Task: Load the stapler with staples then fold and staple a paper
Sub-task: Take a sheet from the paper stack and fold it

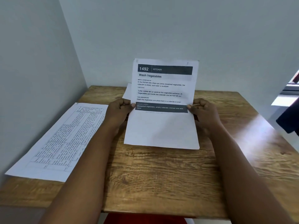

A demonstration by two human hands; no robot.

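- Both hands up at mid-desk, holding one printed paper (161,123) by its side edges.
- My left hand (119,109): fingers curled, thumb pinching the paper's left edge, level w/ the dark band of print.
- My right hand (203,110): same grip on the right edge, thumb on the front face, fingers curled behind.
- Paper bent at approx. the grip line: upper half stands raised toward the wall, printed side facing me (header "1492 KITCHEN", title "Wash Vegetables"); lower blank half slopes down, its near edge resting on or just above the desk (161,183). Can't tell which.
- 2nd white sheet (127,92) peeks out behind the held paper's left side, above my left hand; whether I'm gripping it too, can't tell.
- Table sheet (64,139) w/ a printed grid lies flat on the desk's left part, beside the left wall, angled; near corner overhangs the desk edge. Well apart from the held paper, my left forearm passing between them.
- Desk: wood-grain top, pushed into a corner of grey-white walls.
- Dark object (289,120) at far right edge of view, cut off by frame; can't ID.
- Red surface (145,220) showing below the desk's near edge.
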